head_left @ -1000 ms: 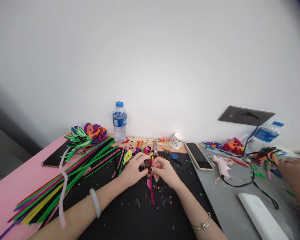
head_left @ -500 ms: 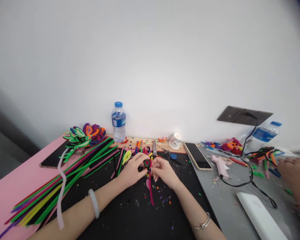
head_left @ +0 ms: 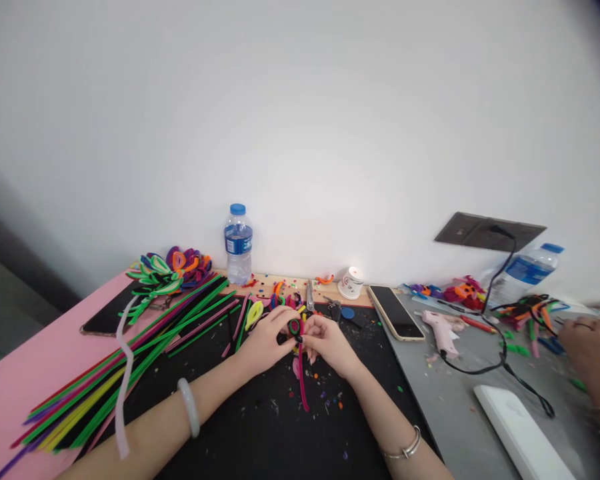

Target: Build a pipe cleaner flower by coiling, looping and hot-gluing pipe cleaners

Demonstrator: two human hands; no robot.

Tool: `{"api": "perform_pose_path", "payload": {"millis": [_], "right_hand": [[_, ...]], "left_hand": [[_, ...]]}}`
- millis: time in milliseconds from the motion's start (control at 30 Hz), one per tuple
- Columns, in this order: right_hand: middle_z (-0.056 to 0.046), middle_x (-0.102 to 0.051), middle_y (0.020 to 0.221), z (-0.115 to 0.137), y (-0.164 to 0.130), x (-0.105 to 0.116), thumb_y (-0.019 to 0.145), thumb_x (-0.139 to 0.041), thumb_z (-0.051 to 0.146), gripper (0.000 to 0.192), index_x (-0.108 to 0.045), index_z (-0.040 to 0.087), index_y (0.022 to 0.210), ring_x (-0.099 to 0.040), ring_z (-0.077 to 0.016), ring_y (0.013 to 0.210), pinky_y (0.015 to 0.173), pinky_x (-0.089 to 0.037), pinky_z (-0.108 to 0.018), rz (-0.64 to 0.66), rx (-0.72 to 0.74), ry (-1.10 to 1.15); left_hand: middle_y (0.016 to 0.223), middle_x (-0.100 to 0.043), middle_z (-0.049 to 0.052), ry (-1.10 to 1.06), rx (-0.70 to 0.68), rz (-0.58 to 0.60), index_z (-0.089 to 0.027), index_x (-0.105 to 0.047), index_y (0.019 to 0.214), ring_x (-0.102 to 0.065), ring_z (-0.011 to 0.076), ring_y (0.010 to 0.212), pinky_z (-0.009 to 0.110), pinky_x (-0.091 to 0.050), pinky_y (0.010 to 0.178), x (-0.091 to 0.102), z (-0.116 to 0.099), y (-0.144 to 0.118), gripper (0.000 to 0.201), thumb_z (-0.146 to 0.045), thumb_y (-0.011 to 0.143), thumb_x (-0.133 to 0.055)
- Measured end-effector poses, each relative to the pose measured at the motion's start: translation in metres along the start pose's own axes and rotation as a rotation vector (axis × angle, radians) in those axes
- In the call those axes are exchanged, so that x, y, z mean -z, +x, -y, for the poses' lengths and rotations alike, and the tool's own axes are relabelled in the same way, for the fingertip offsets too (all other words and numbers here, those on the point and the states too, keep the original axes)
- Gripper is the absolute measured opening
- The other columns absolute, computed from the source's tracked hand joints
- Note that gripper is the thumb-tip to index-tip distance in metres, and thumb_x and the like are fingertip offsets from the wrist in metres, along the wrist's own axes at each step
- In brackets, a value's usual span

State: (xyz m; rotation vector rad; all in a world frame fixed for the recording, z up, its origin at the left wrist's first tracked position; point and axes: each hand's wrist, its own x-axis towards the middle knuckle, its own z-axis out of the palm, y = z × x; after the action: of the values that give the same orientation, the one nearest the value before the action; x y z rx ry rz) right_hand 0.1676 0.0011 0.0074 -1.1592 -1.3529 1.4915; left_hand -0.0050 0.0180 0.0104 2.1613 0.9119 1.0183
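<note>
My left hand [head_left: 265,341] and my right hand [head_left: 329,343] meet over the black mat [head_left: 260,427], both pinching a small pipe-cleaner coil [head_left: 295,327] of green, black and pink rings. A long pink stem [head_left: 303,383] of the same piece hangs down from the coil onto the mat. A pale bangle sits on my left wrist and a thin metal bracelet on my right.
A fan of long pipe cleaners [head_left: 130,360] lies left, with looped shapes [head_left: 173,267] and a phone [head_left: 107,313] behind. Water bottle [head_left: 239,243], scissors [head_left: 310,295], tape roll [head_left: 351,282], second phone [head_left: 396,312], pink glue gun [head_left: 443,331]. Another person's hand [head_left: 593,350] works at right.
My hands stay on the coil with only slight finger movement. The other person's hand at the right has shifted a little further right.
</note>
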Motion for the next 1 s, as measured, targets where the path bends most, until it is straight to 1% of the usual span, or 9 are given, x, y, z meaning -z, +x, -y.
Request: {"api": "perform_pose_path", "payload": {"millis": [200,367,633,833,1000], "right_hand": [[0.007,-0.057,0.050,-0.0002,-0.0002,0.0003,0.067,-0.067,0.029,0.024,-0.048,0.017,0.073,-0.049,-0.0071,0.036,0.036,-0.043,-0.018,0.002,0.005,0.011],[0.007,-0.056,0.049,0.0016,-0.0006,-0.0005,0.066,-0.067,0.030,0.024,-0.048,0.017,0.073,-0.049,-0.0075,0.036,0.037,-0.043,-0.018,-0.004,0.002,0.009],[0.007,-0.056,0.049,0.0002,0.0003,-0.0007,0.064,-0.068,0.031,0.025,-0.048,0.018,0.073,-0.050,-0.0085,0.036,0.037,-0.043,-0.019,-0.019,-0.018,0.007],[0.007,-0.056,0.049,-0.0007,0.0004,-0.0001,0.065,-0.068,0.027,0.022,-0.049,0.018,0.072,-0.049,-0.0085,0.036,0.037,-0.043,-0.019,-0.014,-0.011,0.021],[0.007,-0.056,0.049,-0.0003,0.0003,-0.0004,0.065,-0.067,0.026,0.021,-0.049,0.018,0.073,-0.050,-0.0085,0.037,0.037,-0.043,-0.019,-0.003,-0.004,0.028]], "left_hand": [[0.109,-0.054,0.005,0.013,-0.008,0.009,-0.021,-0.055,0.099,-0.057,0.0130,0.076,0.029,-0.050,0.075,0.0010,-0.0005,0.0009,0.029,-0.010,0.072,-0.052],[0.109,-0.054,0.006,0.017,-0.003,0.003,-0.021,-0.055,0.100,-0.057,0.0151,0.082,0.030,-0.050,0.076,0.0009,-0.0007,0.0009,0.031,-0.009,0.072,-0.052],[0.109,-0.054,0.006,0.007,-0.009,-0.011,-0.021,-0.054,0.101,-0.058,0.0156,0.083,0.030,-0.050,0.077,0.0004,0.0008,-0.0004,0.032,-0.008,0.072,-0.052],[0.108,-0.054,0.005,0.000,-0.017,-0.007,-0.021,-0.054,0.099,-0.057,0.0136,0.078,0.027,-0.049,0.074,0.0006,-0.0002,0.0002,0.030,-0.008,0.072,-0.052],[0.107,-0.054,0.005,0.005,-0.002,-0.004,-0.021,-0.054,0.100,-0.057,0.0149,0.082,0.029,-0.049,0.076,0.0007,-0.0007,0.0004,0.032,-0.008,0.071,-0.052]]}}
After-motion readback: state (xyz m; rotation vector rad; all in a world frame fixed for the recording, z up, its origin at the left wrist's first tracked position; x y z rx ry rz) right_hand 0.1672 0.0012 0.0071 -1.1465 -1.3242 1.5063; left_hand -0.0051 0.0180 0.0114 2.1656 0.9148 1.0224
